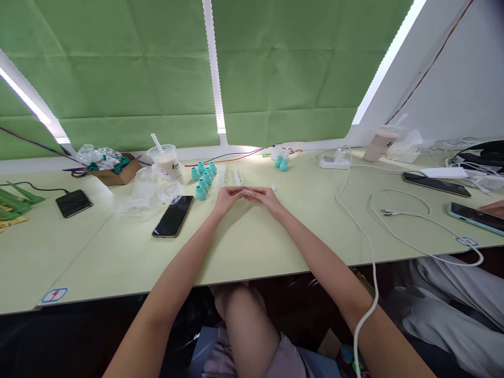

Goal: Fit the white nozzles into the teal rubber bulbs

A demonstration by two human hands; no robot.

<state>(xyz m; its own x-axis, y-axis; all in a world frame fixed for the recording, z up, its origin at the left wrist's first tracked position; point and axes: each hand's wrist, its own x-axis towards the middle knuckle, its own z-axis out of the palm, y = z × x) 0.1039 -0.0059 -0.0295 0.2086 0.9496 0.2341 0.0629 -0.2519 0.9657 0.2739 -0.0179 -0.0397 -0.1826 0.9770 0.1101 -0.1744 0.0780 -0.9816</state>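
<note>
Fingertips (241, 191) drawn together, the left hand (227, 199) and right hand (268, 198) pinch a small clear-looking piece (247, 193) between them, its shape too small to tell, over the pale tabletop (252, 241). Whitish strips (237, 176) lie just beyond. Teal bulb-shaped pots (203, 185) cluster to the left, near a black phone (173, 216) and a drink cup (167, 161); more pots (283, 165) stand farther back, right.

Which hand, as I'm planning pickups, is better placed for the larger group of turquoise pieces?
Probably the left hand: the turquoise pieces stand nearer it than the right hand. Both seem occupied with a small pale piece.
</note>
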